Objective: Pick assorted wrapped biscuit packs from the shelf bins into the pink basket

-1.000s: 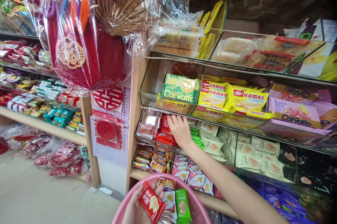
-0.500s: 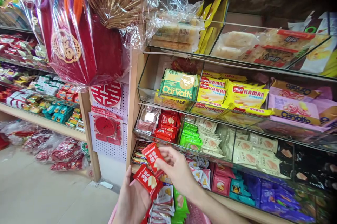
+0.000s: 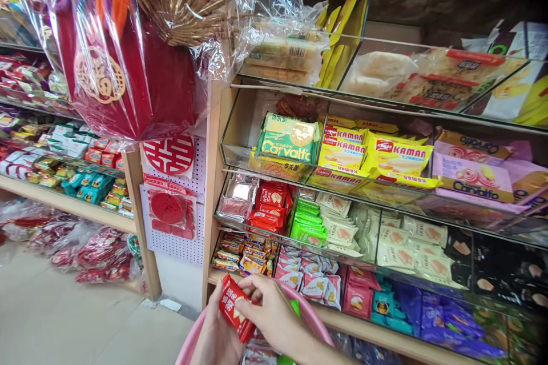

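Observation:
My right hand (image 3: 268, 311) pinches a small red snack packet (image 3: 235, 305) between thumb and fingers, its printed face turned up. My left hand (image 3: 216, 331) cups the packet from the left and below, and most of its fingers are hidden behind it. Any second red packet in the left palm is covered. Both hands are above a pink basket (image 3: 314, 319). Inside the basket, silvery-white packets (image 3: 259, 352) and a green packet (image 3: 294, 308) show partly under my hands.
A shelf with glass-fronted bins rises ahead, holding red packets (image 3: 270, 205), green packets (image 3: 309, 222), cream packets (image 3: 396, 256) and yellow KAMAN packs (image 3: 396, 153). A plastic-wrapped red decoration (image 3: 162, 85) hangs at left. More snack shelves and bagged goods (image 3: 100, 251) stand beyond the tiled floor.
My hands have moved lower and closer together. The two red packets seen apart before now show as one. The bins behind the hands are less covered, and more of the pink basket's rim shows.

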Available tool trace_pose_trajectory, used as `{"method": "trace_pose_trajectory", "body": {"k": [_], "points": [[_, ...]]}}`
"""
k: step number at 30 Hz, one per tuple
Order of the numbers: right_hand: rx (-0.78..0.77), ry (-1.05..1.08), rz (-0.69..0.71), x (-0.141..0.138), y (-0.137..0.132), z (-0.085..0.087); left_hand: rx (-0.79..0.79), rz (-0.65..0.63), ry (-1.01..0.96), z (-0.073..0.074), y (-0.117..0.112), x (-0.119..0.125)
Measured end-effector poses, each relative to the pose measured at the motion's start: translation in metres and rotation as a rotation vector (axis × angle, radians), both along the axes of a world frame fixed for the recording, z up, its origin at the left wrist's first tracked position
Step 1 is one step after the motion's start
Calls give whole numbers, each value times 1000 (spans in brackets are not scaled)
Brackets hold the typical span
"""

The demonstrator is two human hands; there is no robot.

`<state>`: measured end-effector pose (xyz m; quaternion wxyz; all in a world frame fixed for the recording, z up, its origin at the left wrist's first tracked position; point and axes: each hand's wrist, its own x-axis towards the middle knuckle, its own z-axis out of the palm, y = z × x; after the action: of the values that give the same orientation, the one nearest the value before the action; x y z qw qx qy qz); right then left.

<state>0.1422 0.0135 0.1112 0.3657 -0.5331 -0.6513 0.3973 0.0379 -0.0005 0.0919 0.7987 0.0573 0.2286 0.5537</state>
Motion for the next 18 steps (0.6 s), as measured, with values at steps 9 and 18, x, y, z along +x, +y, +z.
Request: {"method": "trace_pose_trajectory", "body": {"k": [9, 18], "points": [[623, -631, -69, 23, 38, 67, -170, 15, 114, -11, 5, -2], [879, -1241, -292, 51, 121, 92, -198, -29, 221, -15, -2, 1]]}}
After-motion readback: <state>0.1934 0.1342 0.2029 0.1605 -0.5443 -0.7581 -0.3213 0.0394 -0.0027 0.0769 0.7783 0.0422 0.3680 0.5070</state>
